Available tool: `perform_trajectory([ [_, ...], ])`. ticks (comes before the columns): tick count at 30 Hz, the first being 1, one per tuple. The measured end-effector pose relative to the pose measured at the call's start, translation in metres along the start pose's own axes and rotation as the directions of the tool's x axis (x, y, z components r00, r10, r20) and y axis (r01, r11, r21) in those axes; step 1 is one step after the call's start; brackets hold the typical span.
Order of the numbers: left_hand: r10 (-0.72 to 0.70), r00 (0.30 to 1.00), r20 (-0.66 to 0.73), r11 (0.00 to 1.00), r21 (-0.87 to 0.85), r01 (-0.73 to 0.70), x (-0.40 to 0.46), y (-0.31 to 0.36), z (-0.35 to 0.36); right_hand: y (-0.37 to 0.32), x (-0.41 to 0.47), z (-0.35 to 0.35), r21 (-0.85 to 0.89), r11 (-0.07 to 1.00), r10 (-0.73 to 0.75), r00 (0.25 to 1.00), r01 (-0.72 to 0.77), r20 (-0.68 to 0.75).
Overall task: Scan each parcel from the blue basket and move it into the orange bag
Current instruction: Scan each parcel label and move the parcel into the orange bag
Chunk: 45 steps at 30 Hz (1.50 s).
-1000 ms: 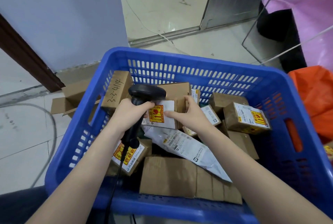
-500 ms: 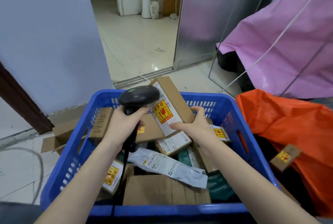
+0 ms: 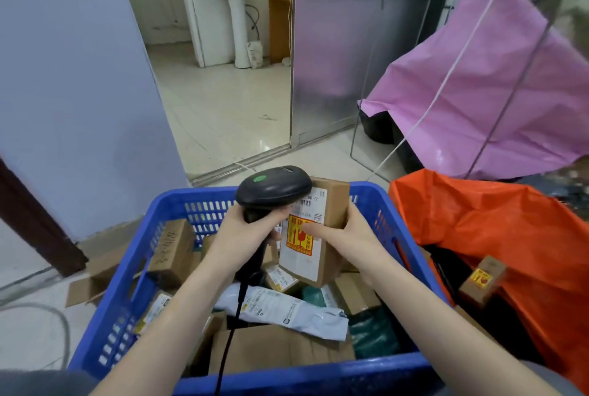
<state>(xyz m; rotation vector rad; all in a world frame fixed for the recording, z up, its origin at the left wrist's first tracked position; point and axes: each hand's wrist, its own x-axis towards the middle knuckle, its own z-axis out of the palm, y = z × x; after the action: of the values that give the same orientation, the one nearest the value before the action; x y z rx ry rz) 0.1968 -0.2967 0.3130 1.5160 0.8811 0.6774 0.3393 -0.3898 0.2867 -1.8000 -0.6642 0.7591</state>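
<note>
1. Scanning is the step in hand: a person's two bare arms reach forward over a blue basket [image 3: 376,201] full of parcels.
2. Left hand [image 3: 242,236] grips the handle of a black barcode scanner [image 3: 274,187], its cord hanging down into the basket.
3. Right hand [image 3: 345,233] holds a small cardboard parcel [image 3: 331,204] upright above the basket, thumb pressed on its red and yellow fragile sticker [image 3: 298,236].
4. Scanner head sits just over the barcode at the top of the parcel's white shipping label.
5. Orange bag [image 3: 497,223] lies open just to the right of the basket, with one small box [image 3: 483,279] already inside.
6. Next move, judging from this, calls for the right hand to carry the parcel rightward over the basket rim and drop it into the bag.
7. Cardboard boxes and a white plastic mailer [image 3: 287,309] wait in the basket.
</note>
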Motion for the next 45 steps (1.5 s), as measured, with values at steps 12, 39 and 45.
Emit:
perform_trajectory([
  [12,-0.061,0.998,0.034,0.996,0.070,0.058,-0.002,0.005,0.014,-0.002,0.004,-0.019,0.075,0.995,-0.045,0.982,0.060,-0.184],
  [39,-0.046,0.997,0.058,0.995,0.087,0.040,0.013,0.007,0.044,0.005,0.009,-0.048,0.101,0.995,0.002,0.973,0.021,-0.231],
  [45,0.036,0.992,0.119,0.986,0.157,-0.054,0.026,0.018,0.103,0.019,0.013,-0.113,0.053,0.997,-0.028,0.920,0.052,-0.390],
])
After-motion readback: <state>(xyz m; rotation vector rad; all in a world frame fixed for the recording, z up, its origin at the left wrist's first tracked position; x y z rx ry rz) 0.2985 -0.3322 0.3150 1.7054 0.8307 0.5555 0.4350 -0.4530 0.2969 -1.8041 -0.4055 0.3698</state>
